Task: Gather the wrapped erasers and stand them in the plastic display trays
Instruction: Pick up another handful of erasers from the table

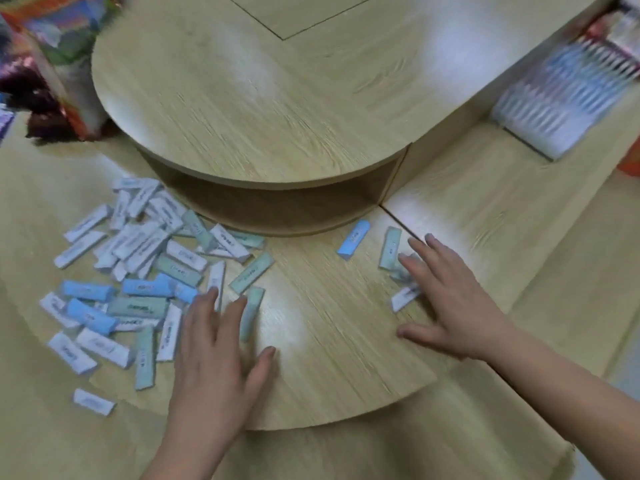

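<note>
Several wrapped erasers [138, 271] in white, blue and pale green lie in a loose heap on the lower wooden shelf at the left. My left hand [218, 344] lies flat with straight fingers at the heap's right edge, its fingertips touching a green eraser [251, 318] and a white one. My right hand [453, 303] is spread flat on the shelf at the right, fingers over a few stray erasers, including a white one [403, 299]. A blue eraser [354, 239] and a green eraser [390, 247] lie just beyond it. No display tray is in view.
A round raised wooden tier [270, 109] stands behind the erasers, with a dark gap under it. A box of pens [561, 109] sits at the far right. Colourful packaged goods [59, 57] stand at the far left. One white eraser [93, 401] lies alone near the front left.
</note>
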`<action>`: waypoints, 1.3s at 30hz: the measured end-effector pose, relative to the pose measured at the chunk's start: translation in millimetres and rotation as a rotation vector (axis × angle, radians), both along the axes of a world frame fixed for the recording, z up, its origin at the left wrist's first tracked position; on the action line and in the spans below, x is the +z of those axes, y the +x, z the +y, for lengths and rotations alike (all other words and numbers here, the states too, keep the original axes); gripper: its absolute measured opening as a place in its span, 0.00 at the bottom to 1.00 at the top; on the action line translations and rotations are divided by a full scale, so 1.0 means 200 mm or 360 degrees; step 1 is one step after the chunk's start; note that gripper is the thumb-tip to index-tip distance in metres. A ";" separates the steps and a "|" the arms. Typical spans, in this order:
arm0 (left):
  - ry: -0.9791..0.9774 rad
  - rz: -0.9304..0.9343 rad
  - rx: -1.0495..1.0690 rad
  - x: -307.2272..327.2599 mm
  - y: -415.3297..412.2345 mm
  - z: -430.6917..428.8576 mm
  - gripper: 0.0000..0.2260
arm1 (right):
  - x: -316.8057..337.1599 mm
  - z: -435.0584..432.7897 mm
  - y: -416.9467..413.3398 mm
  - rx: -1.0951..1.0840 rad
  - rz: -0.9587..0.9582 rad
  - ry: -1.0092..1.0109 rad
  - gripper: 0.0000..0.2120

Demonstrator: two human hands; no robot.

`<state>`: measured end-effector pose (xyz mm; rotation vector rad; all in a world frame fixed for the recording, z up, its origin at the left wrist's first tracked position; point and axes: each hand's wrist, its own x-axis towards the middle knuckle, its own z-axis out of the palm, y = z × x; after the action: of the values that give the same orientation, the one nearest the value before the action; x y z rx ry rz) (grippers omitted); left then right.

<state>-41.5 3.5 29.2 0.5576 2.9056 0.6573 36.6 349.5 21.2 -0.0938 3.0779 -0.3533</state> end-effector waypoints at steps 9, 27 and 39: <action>-0.0419 0.0080 -0.0153 -0.15 -0.29 0.12 0.42 | -0.07 0.12 -0.53 0.0712 -0.0095 0.0218 0.49; -0.0076 0.0161 -0.0205 -0.09 -0.58 -0.97 0.38 | -0.11 -0.67 -0.44 -0.0642 0.0104 0.0196 0.24; -0.0378 0.0270 -0.1062 -0.18 -0.94 -0.99 0.51 | -0.08 -1.24 -0.56 -0.1025 0.0164 -0.0080 0.29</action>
<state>-228.7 -195.4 -7.4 1.4955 2.6094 0.1746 -74.7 102.4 5.5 0.9164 3.1124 -0.4518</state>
